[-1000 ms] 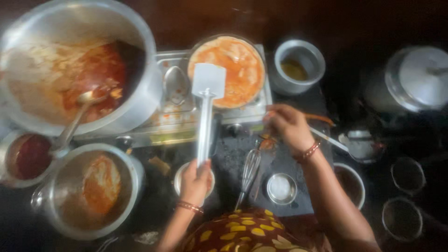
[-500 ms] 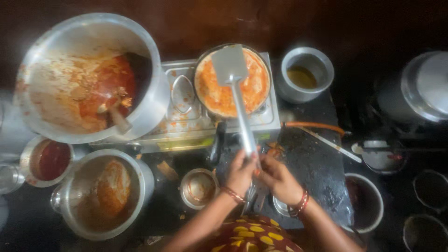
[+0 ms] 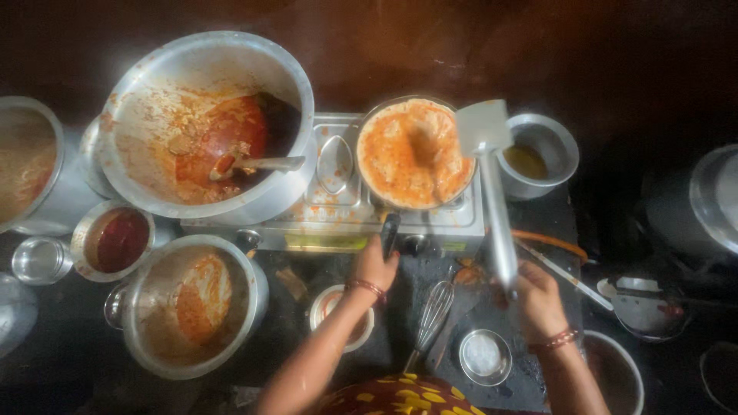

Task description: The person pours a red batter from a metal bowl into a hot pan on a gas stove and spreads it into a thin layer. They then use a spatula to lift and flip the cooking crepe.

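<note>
A round pan (image 3: 415,157) holding an orange-red flat cake sits on the right burner of a steel stove (image 3: 330,219). My left hand (image 3: 375,267) grips the pan's black handle (image 3: 390,230) at the stove's front edge. My right hand (image 3: 538,298) holds the long handle of a metal spatula (image 3: 496,223). Its flat blade hovers just past the pan's right rim, over the gap beside a small steel pot (image 3: 542,154) of yellow liquid.
A big pot (image 3: 154,100) with red sauce and a ladle covers the left burner. Near the front stand a red sauce bowl (image 3: 115,240), a batter pot (image 3: 192,307), a small cup (image 3: 338,311), a whisk (image 3: 432,311) and a little bowl (image 3: 484,357). More pots crowd the right side.
The spatula went from my left hand to my right hand. Its blade swung off the pan to the right. My left hand moved onto the pan handle.
</note>
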